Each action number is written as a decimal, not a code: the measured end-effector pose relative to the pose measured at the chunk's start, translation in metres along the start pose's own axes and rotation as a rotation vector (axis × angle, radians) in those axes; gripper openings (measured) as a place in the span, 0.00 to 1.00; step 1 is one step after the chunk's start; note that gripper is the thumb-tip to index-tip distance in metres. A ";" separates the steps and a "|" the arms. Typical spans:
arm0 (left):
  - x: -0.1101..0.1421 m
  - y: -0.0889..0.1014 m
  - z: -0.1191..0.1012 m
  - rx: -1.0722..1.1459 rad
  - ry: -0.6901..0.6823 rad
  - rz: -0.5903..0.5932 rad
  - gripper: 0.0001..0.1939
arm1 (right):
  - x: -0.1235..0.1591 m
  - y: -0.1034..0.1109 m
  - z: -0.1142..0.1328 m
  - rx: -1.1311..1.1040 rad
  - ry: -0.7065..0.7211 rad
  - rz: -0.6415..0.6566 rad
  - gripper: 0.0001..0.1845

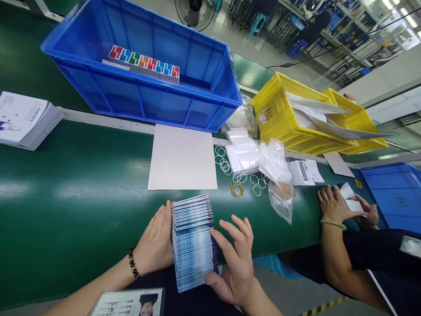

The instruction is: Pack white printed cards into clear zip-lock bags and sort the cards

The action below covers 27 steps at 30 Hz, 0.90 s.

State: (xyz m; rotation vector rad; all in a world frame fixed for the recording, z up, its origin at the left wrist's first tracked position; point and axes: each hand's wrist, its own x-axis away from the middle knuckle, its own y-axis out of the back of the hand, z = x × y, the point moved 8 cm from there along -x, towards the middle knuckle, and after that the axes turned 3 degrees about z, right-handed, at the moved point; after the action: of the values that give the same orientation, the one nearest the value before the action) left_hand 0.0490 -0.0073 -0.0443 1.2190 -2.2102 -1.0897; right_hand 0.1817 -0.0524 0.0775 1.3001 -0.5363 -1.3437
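A thick stack of blue and white cards (193, 239) stands on edge at the near side of the green table (82, 193). My left hand (156, 243) presses flat against the stack's left side, fingers together. My right hand (235, 259) cups the right side, thumb under the near end and fingers spread over the top. Both hands squeeze the stack between them.
A white sheet (183, 158) lies beyond the stack. Rubber bands (237, 189) and plastic bags (276, 175) lie to its right. A blue crate (144, 61), yellow bins (296, 114) and a leaflet pile (23, 120) ring the table. A co-worker's hands (335, 204) handle cards at right.
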 end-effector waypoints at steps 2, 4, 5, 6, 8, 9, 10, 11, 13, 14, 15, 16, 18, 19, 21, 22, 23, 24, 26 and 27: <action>0.000 0.000 -0.002 -0.046 -0.021 -0.010 0.46 | -0.002 0.000 0.000 -0.008 0.004 -0.005 0.30; 0.001 0.000 -0.002 -0.075 -0.022 -0.023 0.46 | -0.006 0.001 0.000 -0.027 0.022 -0.005 0.29; 0.001 0.001 -0.002 -0.079 -0.018 -0.026 0.46 | -0.008 0.001 0.001 -0.039 0.036 -0.005 0.28; 0.001 0.001 -0.001 -0.078 -0.014 -0.027 0.46 | -0.011 0.001 0.001 -0.052 0.049 -0.006 0.28; 0.000 0.001 -0.002 -0.074 -0.015 -0.026 0.47 | -0.016 0.002 0.002 -0.070 0.064 -0.005 0.27; 0.000 0.001 -0.002 -0.073 -0.016 -0.026 0.47 | -0.018 0.002 0.002 -0.076 0.066 -0.003 0.27; 0.000 0.002 -0.002 -0.072 -0.018 -0.029 0.47 | -0.020 0.002 0.002 -0.080 0.065 -0.001 0.27; 0.000 0.002 -0.003 -0.072 -0.021 -0.035 0.48 | -0.021 0.002 0.002 -0.083 0.064 0.001 0.26; 0.000 0.004 -0.004 -0.062 -0.033 -0.051 0.49 | -0.022 0.002 0.002 -0.082 0.062 0.001 0.26; 0.000 0.005 -0.004 -0.054 -0.039 -0.060 0.49 | -0.022 0.002 0.002 -0.080 0.061 -0.002 0.26; 0.000 0.005 -0.004 -0.045 -0.046 -0.067 0.50 | -0.022 0.002 0.002 -0.078 0.060 -0.005 0.26; 0.000 0.005 -0.004 -0.039 -0.051 -0.068 0.50 | -0.021 0.003 0.001 -0.076 0.058 -0.010 0.25; 0.000 0.004 -0.004 -0.039 -0.049 -0.061 0.48 | -0.019 0.004 0.001 -0.075 0.057 -0.019 0.25; 0.000 0.004 -0.003 -0.044 -0.045 -0.054 0.48 | -0.018 0.005 0.001 -0.075 0.057 -0.022 0.25; 0.000 0.002 -0.002 -0.054 -0.034 -0.044 0.50 | -0.017 0.005 0.002 -0.075 0.056 -0.025 0.25; 0.000 0.002 -0.001 -0.056 -0.029 -0.043 0.51 | -0.017 0.005 0.002 -0.073 0.055 -0.025 0.25; 0.000 0.002 -0.001 -0.056 -0.026 -0.046 0.52 | -0.016 0.005 0.002 -0.073 0.055 -0.026 0.24; 0.000 0.003 -0.001 -0.055 -0.025 -0.049 0.53 | -0.016 0.005 0.002 -0.073 0.054 -0.028 0.24; 0.000 0.003 -0.001 -0.055 -0.026 -0.052 0.53 | -0.016 0.006 0.002 -0.076 0.053 -0.036 0.24; 0.000 0.003 -0.002 -0.056 -0.031 -0.051 0.52 | -0.015 0.006 0.002 -0.079 0.053 -0.040 0.24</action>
State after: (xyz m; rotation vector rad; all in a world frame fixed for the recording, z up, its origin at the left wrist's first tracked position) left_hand 0.0485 -0.0071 -0.0409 1.2484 -2.1666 -1.1898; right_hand 0.1788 -0.0407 0.0891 1.2838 -0.4188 -1.3459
